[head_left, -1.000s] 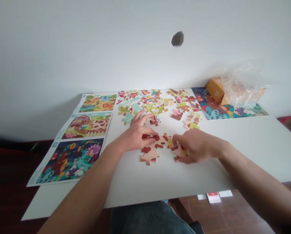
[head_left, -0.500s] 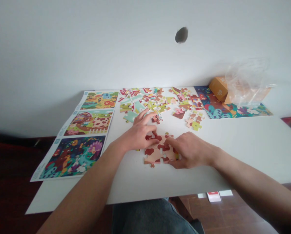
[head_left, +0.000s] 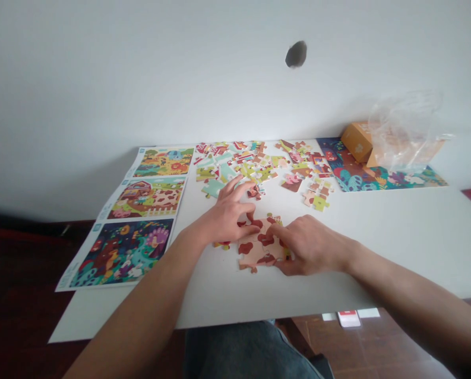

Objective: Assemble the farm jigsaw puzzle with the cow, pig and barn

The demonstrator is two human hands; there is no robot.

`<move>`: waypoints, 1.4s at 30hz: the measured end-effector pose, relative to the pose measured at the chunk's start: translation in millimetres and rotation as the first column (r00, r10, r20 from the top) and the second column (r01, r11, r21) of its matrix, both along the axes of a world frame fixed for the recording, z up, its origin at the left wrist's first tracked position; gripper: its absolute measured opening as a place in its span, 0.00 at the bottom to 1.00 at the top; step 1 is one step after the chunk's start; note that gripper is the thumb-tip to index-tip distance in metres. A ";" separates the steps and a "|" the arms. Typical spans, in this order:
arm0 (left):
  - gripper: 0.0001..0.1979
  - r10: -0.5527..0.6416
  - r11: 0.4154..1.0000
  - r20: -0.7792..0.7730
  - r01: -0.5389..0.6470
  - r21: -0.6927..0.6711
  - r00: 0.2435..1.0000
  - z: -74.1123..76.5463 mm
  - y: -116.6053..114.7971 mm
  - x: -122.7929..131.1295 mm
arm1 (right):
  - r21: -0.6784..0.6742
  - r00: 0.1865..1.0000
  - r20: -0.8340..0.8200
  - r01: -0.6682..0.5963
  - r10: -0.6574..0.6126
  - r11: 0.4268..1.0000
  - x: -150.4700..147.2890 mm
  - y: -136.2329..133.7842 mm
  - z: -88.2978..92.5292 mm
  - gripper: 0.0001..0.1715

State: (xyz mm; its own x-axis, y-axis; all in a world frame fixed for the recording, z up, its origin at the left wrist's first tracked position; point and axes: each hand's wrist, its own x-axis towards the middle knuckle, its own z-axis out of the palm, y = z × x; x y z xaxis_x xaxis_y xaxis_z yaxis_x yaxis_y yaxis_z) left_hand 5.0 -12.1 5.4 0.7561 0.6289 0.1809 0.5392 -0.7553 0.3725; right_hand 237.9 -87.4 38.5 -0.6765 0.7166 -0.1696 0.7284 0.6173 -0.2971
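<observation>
Left hand (head_left: 231,213): thumb and forefinger bent, tips resting on the far left part of a cow-patterned puzzle patch (head_left: 251,253); other fingers fanned out and loose. Whether thumb and forefinger pinch, cannot tell. Right hand (head_left: 312,245): forefinger on top of the patch, thumb at its near edge, the near right piece (head_left: 274,251) held between them; other fingers curled under. Patch lies flat below and between both sets of fingertips, its pieces joined, cream with brown blotches; part hidden by the fingers.

Under the left wrist, a small red and yellow piece (head_left: 222,245), mostly covered. Just beyond the left fingertips, a piece with a face on it (head_left: 253,192); farther off, a scatter of loose pieces (head_left: 239,167), some overlapping. Beyond the right knuckles, a cream and green cluster (head_left: 317,196) and a pig piece (head_left: 292,182).

Well left of the left fingers, a sheet (head_left: 159,199) bearing three pictures. Far right of the right fingers, a dark forest picture (head_left: 395,180), with an orange box (head_left: 356,142) and a clear plastic bag (head_left: 407,126) on it. Under everything, a white table (head_left: 393,226); beyond, a pale wall (head_left: 180,68) with a dark hole (head_left: 296,54).
</observation>
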 end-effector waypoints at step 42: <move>0.32 -0.013 0.990 -0.032 0.009 -0.141 0.999 -4.4 -10.3 12.8 | -0.026 0.984 -0.007 0.178 -0.178 0.984 10.7 17.8 -8.2 0.15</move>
State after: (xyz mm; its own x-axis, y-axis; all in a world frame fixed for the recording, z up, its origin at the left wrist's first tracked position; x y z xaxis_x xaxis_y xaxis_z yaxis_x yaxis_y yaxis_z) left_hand 17.8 -22.4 1.1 0.7673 0.6380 0.0655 0.5450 -0.7024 0.4578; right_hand 248.6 -69.6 30.3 -0.5402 0.8213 -0.1833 0.8230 0.4703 -0.3185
